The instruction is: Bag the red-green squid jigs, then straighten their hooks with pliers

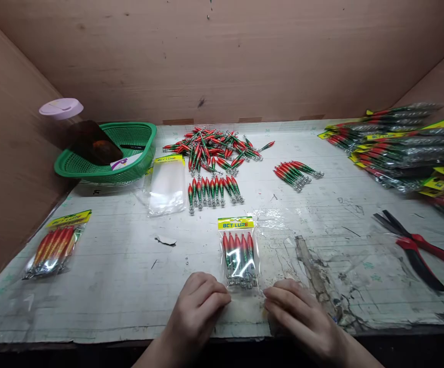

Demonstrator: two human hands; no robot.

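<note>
A clear bag of red and green lures (239,254) with a yellow header lies flat near the table's front edge. My left hand (197,310) presses its curled fingers on the bag's lower left corner. My right hand (302,315) does the same at the lower right corner. Behind the bag a row of loose lures (213,191) lies side by side. Further back is a heap of loose lures (214,147). A stack of empty bags (167,186) with a yellow header lies left of the row.
A green basket (137,134) holding a dark object stands at the back left. One filled bag (56,244) lies at the left. A small bundle of lures (296,174) lies right of centre. Filled bags (405,148) pile at the far right. Red-handled pliers (421,249) lie nearby.
</note>
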